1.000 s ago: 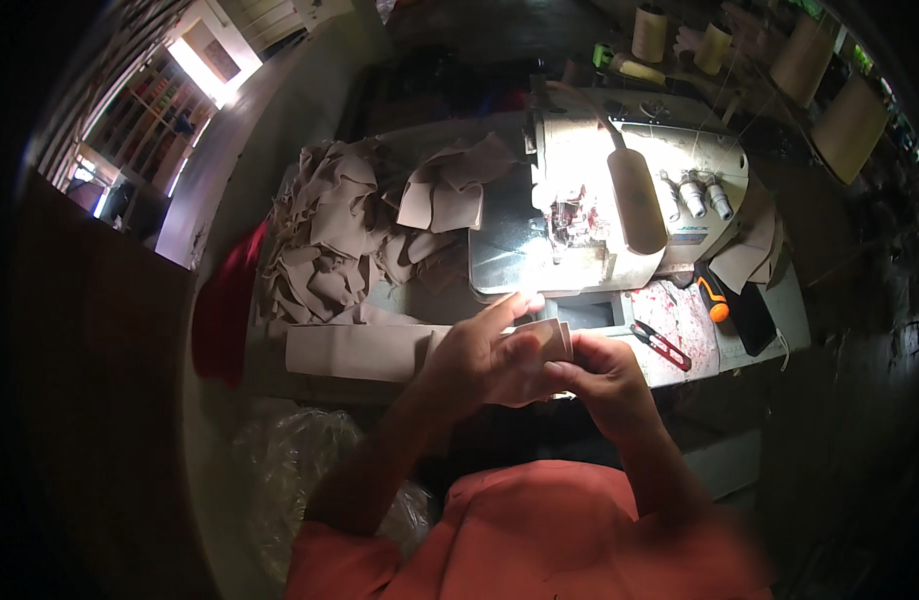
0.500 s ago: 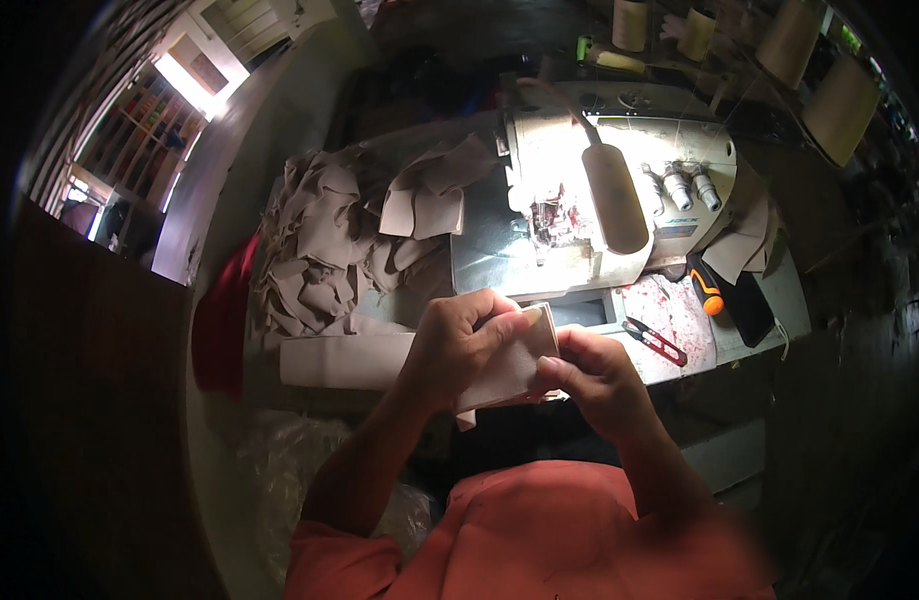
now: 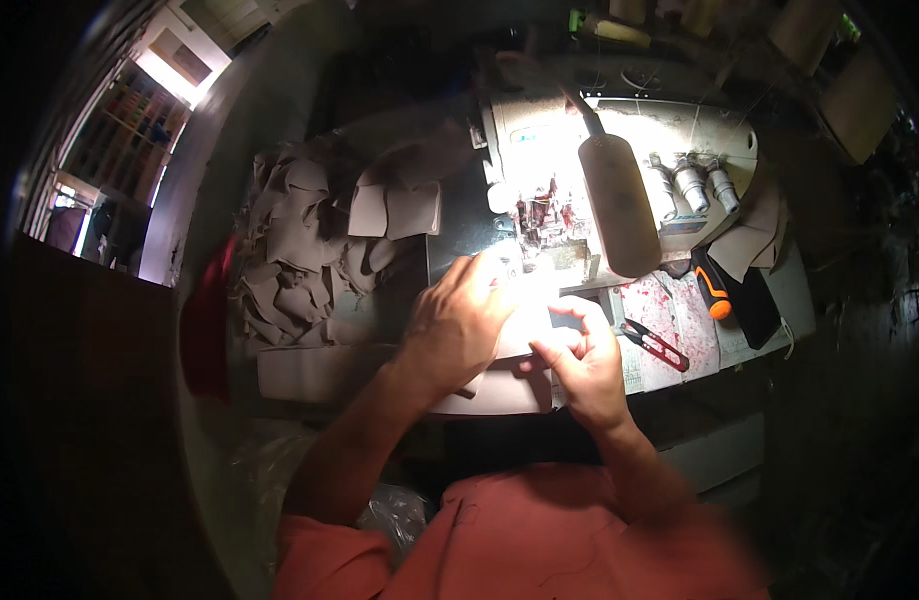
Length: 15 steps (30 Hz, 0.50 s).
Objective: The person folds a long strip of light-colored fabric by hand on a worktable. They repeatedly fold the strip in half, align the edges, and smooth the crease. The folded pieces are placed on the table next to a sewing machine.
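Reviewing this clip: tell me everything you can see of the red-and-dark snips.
The snips are a small, slender tool, red and dark, with a handle that looks like plastic. They lie slantwise on the pale, red-speckled worktop, one end toward the upper left and the other, redder end toward the lower right. They sit just right of the right hand, which is not gripping them. Fine blade detail is too small to make out.

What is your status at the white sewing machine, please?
Left hand on pale, flat, brightly lit fabric; right hand at its edge; red-handled black snips lie right of both hands.
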Tool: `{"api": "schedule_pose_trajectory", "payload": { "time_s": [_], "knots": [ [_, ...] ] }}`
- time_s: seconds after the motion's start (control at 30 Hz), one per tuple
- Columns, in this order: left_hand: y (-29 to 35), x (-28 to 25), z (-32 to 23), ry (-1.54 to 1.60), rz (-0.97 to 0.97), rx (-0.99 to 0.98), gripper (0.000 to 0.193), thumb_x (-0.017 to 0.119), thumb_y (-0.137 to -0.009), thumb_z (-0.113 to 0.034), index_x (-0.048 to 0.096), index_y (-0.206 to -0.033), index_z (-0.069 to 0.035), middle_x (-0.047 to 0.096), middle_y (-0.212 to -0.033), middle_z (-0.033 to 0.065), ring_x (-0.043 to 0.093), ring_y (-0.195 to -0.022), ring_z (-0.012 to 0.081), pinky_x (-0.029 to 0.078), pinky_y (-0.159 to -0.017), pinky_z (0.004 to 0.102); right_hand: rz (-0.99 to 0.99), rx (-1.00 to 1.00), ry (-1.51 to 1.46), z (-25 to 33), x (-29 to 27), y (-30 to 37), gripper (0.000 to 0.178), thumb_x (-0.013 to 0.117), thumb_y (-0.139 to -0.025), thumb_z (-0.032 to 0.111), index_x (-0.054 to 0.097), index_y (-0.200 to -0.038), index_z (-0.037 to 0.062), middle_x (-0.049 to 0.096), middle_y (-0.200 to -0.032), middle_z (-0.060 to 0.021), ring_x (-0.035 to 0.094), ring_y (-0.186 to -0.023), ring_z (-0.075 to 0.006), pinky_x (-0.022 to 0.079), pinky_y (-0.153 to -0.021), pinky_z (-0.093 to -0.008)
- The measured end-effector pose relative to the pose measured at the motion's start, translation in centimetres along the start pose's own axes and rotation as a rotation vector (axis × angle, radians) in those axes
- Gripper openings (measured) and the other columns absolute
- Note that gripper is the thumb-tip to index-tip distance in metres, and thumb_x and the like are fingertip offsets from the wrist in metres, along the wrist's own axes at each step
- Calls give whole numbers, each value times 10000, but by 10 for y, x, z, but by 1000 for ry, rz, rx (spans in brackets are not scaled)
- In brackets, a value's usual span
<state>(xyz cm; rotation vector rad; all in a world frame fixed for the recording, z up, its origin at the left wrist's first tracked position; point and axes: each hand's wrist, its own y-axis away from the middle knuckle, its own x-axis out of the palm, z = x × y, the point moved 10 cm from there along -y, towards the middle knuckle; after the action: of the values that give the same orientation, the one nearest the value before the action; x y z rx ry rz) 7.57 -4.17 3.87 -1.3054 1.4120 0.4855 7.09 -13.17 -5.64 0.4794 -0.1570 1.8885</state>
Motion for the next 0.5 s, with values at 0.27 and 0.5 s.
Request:
{"api": "schedule_pose_trajectory", "payload": {
  "time_s": [0.27,0.5],
  "knots": [
    [-19,-3,29,155,-87,-61,118,530,-704,3,527,-821,-7,516,-743,114,530,-698,282,428,-632,362,-23,-96,128,15,5,-19,177,524,-817,23,578,-961,-64,618,-751,-87,571,-603,-88,456,-563,-195],
    [-5,-17,-2,3,-235,136,177,555,-666,53,552,-842,36,554,-851,157,554,-808,292,450,-725,347,-61,-122,174,13,4,-20,169,527,-813,14,581,-955,-60,629,-771,-105,592,-638,-104,477,-576,-208]
  ]
}}
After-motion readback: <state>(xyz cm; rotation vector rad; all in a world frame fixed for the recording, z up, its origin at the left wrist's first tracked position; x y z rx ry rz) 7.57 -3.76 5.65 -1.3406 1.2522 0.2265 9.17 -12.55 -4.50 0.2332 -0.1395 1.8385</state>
